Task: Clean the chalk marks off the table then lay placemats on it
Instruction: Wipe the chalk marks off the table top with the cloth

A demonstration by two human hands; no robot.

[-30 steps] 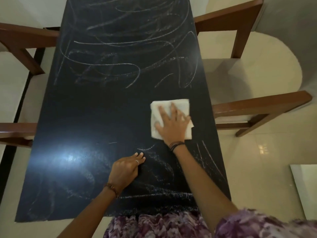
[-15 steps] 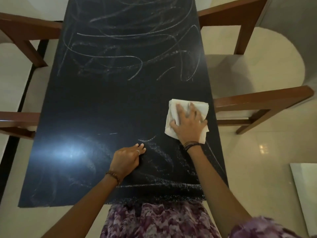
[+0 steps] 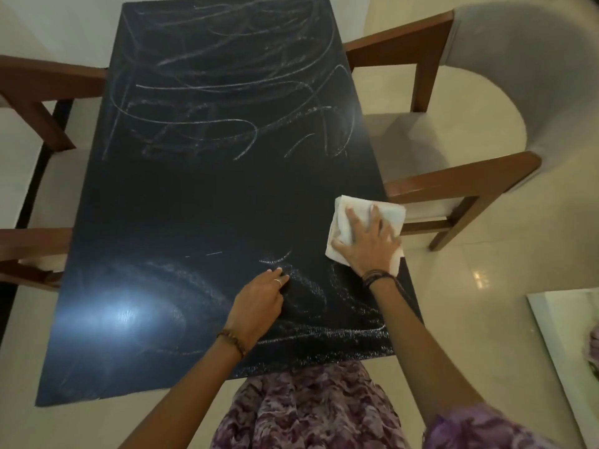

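- Sliding rightward since the earlier frames, the white cloth [image 3: 387, 211] now overhangs the right edge of the table [image 3: 201, 205], where before it lay nearer the middle.
- Nearest the table's front edge, smeared chalk marks [image 3: 343, 332] remain.
- Just beyond them, the left hand [image 3: 259, 303] rests on the tabletop, fingers loosely bent, holding nothing.
- At the table's right edge, the right hand [image 3: 368, 246] presses the cloth flat with spread, straight fingers.
- Across the table's far half, heavy chalk scribbles [image 3: 227, 102] are untouched.
- Wooden chairs [image 3: 453, 179] flank the table.
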